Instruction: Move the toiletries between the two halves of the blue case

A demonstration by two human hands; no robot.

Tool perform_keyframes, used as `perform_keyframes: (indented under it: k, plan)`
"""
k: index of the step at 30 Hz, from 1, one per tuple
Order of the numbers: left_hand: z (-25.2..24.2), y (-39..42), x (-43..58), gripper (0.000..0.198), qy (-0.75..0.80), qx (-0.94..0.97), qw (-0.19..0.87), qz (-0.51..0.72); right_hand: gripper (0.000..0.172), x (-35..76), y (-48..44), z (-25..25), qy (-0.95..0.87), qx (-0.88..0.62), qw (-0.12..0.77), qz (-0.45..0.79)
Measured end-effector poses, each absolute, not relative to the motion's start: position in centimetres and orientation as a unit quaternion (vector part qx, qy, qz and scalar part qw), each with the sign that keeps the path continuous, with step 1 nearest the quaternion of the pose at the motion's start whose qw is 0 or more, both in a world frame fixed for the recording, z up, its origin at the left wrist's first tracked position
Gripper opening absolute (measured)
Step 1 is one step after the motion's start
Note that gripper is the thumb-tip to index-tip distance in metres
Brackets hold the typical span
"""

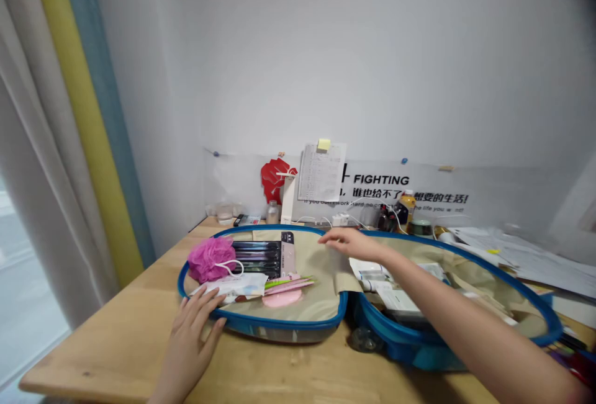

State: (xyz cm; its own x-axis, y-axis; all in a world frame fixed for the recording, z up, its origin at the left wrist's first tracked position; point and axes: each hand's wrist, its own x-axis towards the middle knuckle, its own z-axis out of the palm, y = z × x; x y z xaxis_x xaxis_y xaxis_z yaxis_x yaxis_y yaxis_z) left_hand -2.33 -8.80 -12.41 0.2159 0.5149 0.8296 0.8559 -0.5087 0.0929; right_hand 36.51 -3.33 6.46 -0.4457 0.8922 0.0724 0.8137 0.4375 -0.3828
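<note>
A blue-rimmed suitcase [279,324] lies open on the table, both halves spread apart. My left hand [196,329] rests at the near left rim with fingers spread, beside a white packet [242,285]. Over the inner edge of the left half reaches my right hand [349,244], its fingers stretched out and nothing seen in them. In that half are a pink bath puff [212,259], a pack of dark pens or brushes [257,258], pink and green pointed sticks [291,283] and a pink oval item [282,298]. White packets [400,300] lie in the right half, partly hidden by my forearm.
Behind the suitcase stand a small glass bottle [272,212], a white upright stand [288,199] and an orange bottle [405,208]. Papers [540,261] lie at the right. A dark wheel [365,339] sits under the suitcase's near edge. Curtains [69,112] hang at the left.
</note>
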Motion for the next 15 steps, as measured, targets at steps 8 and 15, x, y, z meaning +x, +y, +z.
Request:
perform_keyframes:
  k: [8, 15]
  plan:
    - [-12.6, -8.7, -2.5, 0.035, -0.459, -0.752, 0.191, -0.433, 0.038, 47.1, -4.1, 4.6, -0.741, -0.651, 0.08, 0.145]
    - [-12.4, -8.8, -2.5, 0.035, -0.462, -0.752, 0.196, -0.428, 0.043, 47.8, -4.5, 1.2, -0.737, -0.655, 0.024, 0.165]
